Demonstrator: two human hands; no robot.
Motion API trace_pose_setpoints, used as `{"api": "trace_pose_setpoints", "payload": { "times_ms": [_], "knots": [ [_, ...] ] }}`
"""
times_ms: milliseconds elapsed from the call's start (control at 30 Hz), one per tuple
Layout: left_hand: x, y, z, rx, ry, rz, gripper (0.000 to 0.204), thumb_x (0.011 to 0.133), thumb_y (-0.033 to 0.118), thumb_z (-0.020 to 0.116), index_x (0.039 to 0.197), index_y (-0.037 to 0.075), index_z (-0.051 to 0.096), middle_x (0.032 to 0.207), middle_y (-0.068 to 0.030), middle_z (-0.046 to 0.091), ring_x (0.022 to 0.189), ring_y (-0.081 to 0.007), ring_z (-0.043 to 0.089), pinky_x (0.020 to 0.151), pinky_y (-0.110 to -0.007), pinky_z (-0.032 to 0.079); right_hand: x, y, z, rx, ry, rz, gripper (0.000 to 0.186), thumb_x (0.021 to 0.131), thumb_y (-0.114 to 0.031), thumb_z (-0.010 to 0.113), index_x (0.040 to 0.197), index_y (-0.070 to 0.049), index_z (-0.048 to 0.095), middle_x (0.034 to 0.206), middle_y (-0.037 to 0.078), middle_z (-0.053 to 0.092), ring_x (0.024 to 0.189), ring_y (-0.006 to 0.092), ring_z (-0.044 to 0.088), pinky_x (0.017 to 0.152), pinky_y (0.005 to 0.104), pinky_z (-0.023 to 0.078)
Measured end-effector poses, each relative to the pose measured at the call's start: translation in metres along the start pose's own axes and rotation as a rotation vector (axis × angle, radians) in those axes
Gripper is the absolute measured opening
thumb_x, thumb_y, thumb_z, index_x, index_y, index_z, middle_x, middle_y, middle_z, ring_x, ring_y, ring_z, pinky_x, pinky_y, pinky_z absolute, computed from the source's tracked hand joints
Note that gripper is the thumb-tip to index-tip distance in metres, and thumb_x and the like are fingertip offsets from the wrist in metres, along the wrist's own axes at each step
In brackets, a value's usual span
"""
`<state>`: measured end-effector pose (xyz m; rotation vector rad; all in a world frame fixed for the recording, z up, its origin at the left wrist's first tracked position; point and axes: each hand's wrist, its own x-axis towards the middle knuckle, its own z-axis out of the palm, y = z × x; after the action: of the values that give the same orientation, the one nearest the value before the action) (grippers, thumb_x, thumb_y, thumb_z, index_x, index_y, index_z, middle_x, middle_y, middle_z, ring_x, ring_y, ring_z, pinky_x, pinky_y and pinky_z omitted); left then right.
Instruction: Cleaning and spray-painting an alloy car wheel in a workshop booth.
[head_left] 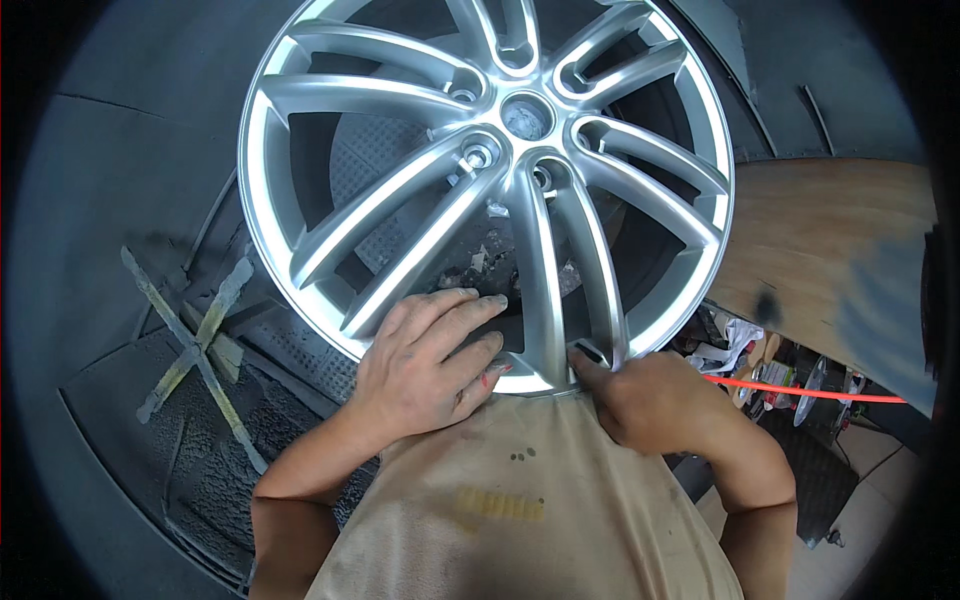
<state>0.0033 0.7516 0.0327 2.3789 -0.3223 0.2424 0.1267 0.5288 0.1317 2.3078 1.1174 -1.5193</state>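
Note:
A silver alloy wheel with paired spokes fills the upper middle, face up, its near edge close to my body. My left hand lies over the near rim, left of the lowest spokes, with its fingers stretched out and apart. My right hand is at the rim's near right, fingers curled and the index finger pushed against the outer end of a spoke pair. A small dark edge shows at that fingertip; what it is I cannot make out. The other right fingers are mostly hidden.
A brown wooden board lies at the right, above a jumble of tools and packages. An orange hose runs rightward from near the wheel. Crossed taped strips lie on a dark rough panel at left.

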Motion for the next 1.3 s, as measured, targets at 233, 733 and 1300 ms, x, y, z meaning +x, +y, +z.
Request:
{"api": "trace_pose_setpoints", "payload": {
  "times_ms": [233,733,1300],
  "knots": [
    [0.003,0.001,0.000,-0.001,-0.010,-0.031,0.025,0.078,0.025,0.079,0.096,0.008,0.075,0.132,-0.0076,0.064,0.123,-0.0273,0.057,0.097,-0.041,0.046,0.000,0.004,0.005,-0.003,0.067,-0.081,0.059,0.086,-0.015,0.054,0.142,0.006,0.052,0.076,0.024,0.069,0.071,0.0422,0.070,0.069,0.0520,0.055],
    [0.004,0.002,-0.002,-0.007,-0.016,-0.051,0.024,0.080,0.024,0.078,0.097,0.007,0.076,0.131,-0.0080,0.064,0.122,-0.0273,0.057,0.097,-0.041,0.047,0.004,0.021,0.010,0.094,0.083,-0.030,0.064,0.083,-0.017,0.057,0.144,0.004,0.050,0.074,0.025,0.067,0.072,0.0429,0.069,0.071,0.0515,0.055],
    [0.007,0.002,0.001,-0.021,0.034,-0.006,0.025,0.073,0.022,0.082,0.091,0.007,0.075,0.122,-0.0094,0.069,0.114,-0.0304,0.063,0.090,-0.041,0.050,0.011,0.015,0.013,0.056,0.120,-0.072,0.060,0.087,-0.016,0.055,0.143,0.003,0.051,0.079,0.027,0.068,0.078,0.0432,0.069,0.071,0.0533,0.054]
  ]
}}
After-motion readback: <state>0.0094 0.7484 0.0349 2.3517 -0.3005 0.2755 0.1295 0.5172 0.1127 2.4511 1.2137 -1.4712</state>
